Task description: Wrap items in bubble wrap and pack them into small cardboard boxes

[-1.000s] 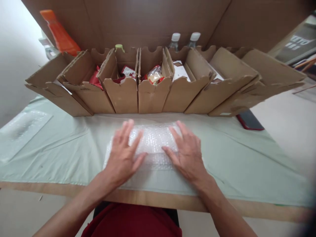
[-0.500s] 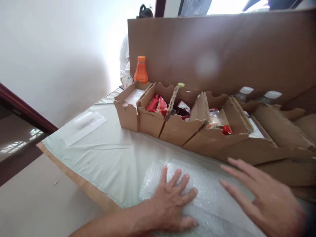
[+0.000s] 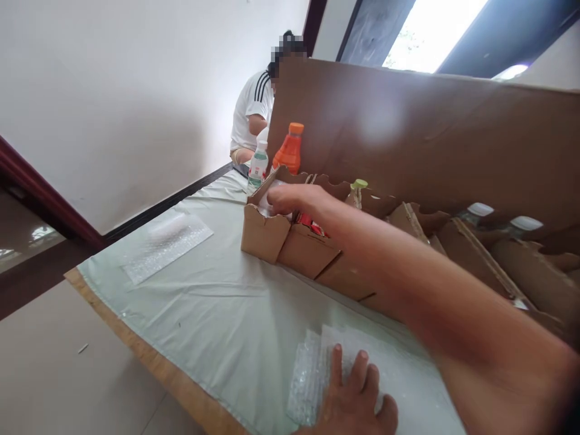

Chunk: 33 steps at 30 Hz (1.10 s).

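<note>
My left hand [image 3: 356, 396] lies with its fingers spread on a flat piece of bubble wrap [image 3: 306, 377] near the table's front edge. Across the row of cardboard bins my right arm stretches to the leftmost bin [image 3: 264, 235]. Inside that bin my right hand [image 3: 290, 198] points downward with curled fingers, against pale clear plastic [image 3: 265, 205]. The bin wall and the hand itself hide the fingertips, so what they hold cannot be made out. Red snack packets [image 3: 312, 226] show in the neighbouring bin, partly under my forearm.
Another bubble wrap piece [image 3: 170, 244] lies at the table's left. Behind the bins stand a white-capped bottle [image 3: 258, 166], an orange bottle [image 3: 289, 151] and more bottles. A tall cardboard panel [image 3: 408, 133] rises behind them. A person in a white shirt [image 3: 249, 115] sits beyond.
My right hand has moved left from above the bubble wrap into the leftmost bin. My left hand stays on the bubble wrap. The view has shifted and tilted, showing more of the person behind.
</note>
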Available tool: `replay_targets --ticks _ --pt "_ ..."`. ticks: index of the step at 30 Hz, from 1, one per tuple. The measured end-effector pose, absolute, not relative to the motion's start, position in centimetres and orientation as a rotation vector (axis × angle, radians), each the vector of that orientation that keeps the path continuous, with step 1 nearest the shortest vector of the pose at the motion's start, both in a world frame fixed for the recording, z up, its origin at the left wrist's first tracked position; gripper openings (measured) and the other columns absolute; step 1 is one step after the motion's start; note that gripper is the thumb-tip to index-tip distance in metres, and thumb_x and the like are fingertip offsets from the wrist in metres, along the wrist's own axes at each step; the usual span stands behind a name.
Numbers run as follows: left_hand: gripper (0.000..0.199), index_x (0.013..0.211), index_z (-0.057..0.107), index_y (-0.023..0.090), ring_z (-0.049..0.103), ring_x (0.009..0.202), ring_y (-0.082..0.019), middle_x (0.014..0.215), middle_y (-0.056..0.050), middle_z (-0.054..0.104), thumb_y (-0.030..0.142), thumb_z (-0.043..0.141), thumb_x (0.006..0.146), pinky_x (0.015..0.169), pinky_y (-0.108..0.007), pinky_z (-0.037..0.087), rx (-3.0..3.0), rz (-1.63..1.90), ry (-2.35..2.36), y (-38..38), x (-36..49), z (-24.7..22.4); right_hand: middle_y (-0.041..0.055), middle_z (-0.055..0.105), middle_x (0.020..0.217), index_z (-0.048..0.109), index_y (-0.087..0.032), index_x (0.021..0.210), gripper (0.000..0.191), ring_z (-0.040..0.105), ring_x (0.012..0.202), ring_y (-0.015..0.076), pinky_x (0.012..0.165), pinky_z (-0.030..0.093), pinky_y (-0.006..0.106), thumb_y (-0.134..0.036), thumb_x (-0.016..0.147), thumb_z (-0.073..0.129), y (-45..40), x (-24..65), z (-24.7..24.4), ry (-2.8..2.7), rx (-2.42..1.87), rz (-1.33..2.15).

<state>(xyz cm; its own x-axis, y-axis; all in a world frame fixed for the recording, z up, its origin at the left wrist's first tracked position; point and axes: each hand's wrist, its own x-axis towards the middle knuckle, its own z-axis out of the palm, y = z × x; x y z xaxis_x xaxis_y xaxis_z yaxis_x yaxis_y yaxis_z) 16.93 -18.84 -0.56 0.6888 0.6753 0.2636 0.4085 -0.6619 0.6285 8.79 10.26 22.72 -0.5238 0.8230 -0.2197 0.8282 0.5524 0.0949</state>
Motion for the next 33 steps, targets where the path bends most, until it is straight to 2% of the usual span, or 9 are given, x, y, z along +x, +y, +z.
replay_targets --ticks 4,9,14,18,21,24,26,30,33 --pt "0.065 0.140 0.057 0.007 0.022 0.155 -0.049 0.158 -0.031 0.041 0.051 0.055 0.092 0.118 -0.080 0.016 2.362 0.657 0.846 -18.8 17.3 -1.0 0.0102 0.076 0.098 0.078 -0.016 0.094 0.024 0.069 0.092 0.0255 0.074 0.049 0.031 -0.011 0.071 0.075 12.1 8.9 21.6 2.563 1.488 -0.022" --pt "0.065 0.139 0.056 0.005 0.020 0.155 -0.049 0.159 -0.032 0.040 0.041 0.064 0.085 0.119 -0.078 0.016 2.298 0.857 0.832 -18.4 17.2 -0.2 0.0085 0.072 0.095 0.074 -0.012 0.102 0.020 0.064 0.084 0.0177 0.070 0.044 0.027 -0.014 0.089 0.060 9.8 12.0 25.5 2.752 1.753 0.075" --pt "0.057 0.134 0.059 0.014 0.046 0.144 -0.043 0.149 -0.025 0.053 0.024 0.068 0.079 0.116 -0.070 0.037 1.940 1.340 0.898 -17.4 15.8 2.0 -0.0001 0.063 0.078 0.070 -0.011 0.090 0.011 0.050 0.064 0.0087 0.061 0.041 0.024 -0.018 0.092 0.062 0.4 18.8 29.9 3.305 2.110 -0.419" --pt "0.051 0.140 0.054 0.027 0.053 0.136 -0.031 0.144 -0.013 0.057 0.021 0.062 0.090 0.115 -0.055 0.042 1.511 1.693 0.915 -18.3 12.7 4.6 -0.0018 0.067 0.076 0.069 -0.019 0.086 0.004 0.057 0.066 0.0136 0.066 0.044 0.030 -0.022 0.090 0.068 -10.2 24.1 27.7 3.480 1.933 0.203" --pt "0.056 0.145 0.052 0.030 0.050 0.139 -0.031 0.147 -0.010 0.056 0.037 0.070 0.092 0.118 -0.050 0.039 1.297 1.682 0.739 -20.4 11.2 6.0 0.0003 0.072 0.084 0.068 -0.021 0.092 0.001 0.064 0.078 0.0184 0.082 0.046 0.038 -0.021 0.093 0.067 -17.0 26.0 23.0 3.468 1.633 0.571" --pt "0.073 0.147 0.052 0.027 0.061 0.127 -0.034 0.138 -0.011 0.065 0.055 0.077 0.085 0.107 -0.047 0.049 1.078 1.456 0.500 -22.5 11.5 6.8 0.0052 0.074 0.102 0.067 -0.019 0.105 0.016 0.067 0.091 0.0230 0.087 0.047 0.043 -0.032 0.095 0.068 -21.5 26.5 17.6 3.439 1.547 0.233" --pt "0.066 0.145 0.056 0.026 0.064 0.124 -0.032 0.133 -0.010 0.069 0.055 0.073 0.088 0.105 -0.045 0.051 0.940 1.325 0.498 -23.7 12.4 6.8 0.0095 0.072 0.113 0.065 -0.017 0.116 0.031 0.067 0.100 0.0260 0.088 0.050 0.044 -0.041 0.096 0.067 -23.4 26.9 14.5 3.415 1.711 0.037" --pt "0.043 0.138 0.065 0.027 0.049 0.144 -0.028 0.146 -0.006 0.063 0.049 0.058 0.101 0.122 -0.043 0.036 0.745 1.181 0.569 -25.7 13.6 6.7 0.0127 0.068 0.117 0.062 -0.017 0.123 0.038 0.065 0.108 0.0273 0.092 0.055 0.044 -0.043 0.096 0.069 -25.7 28.7 10.6 3.386 2.144 -0.142" --pt "0.045 0.144 0.060 0.031 0.042 0.149 -0.027 0.152 -0.003 0.058 0.047 0.057 0.102 0.127 -0.045 0.029 0.670 1.080 0.523 -26.7 13.8 6.9 0.0088 0.068 0.114 0.064 -0.022 0.121 0.030 0.066 0.104 0.0235 0.086 0.059 0.039 -0.041 0.098 0.066 -27.2 30.1 9.5 3.362 2.274 -0.602"
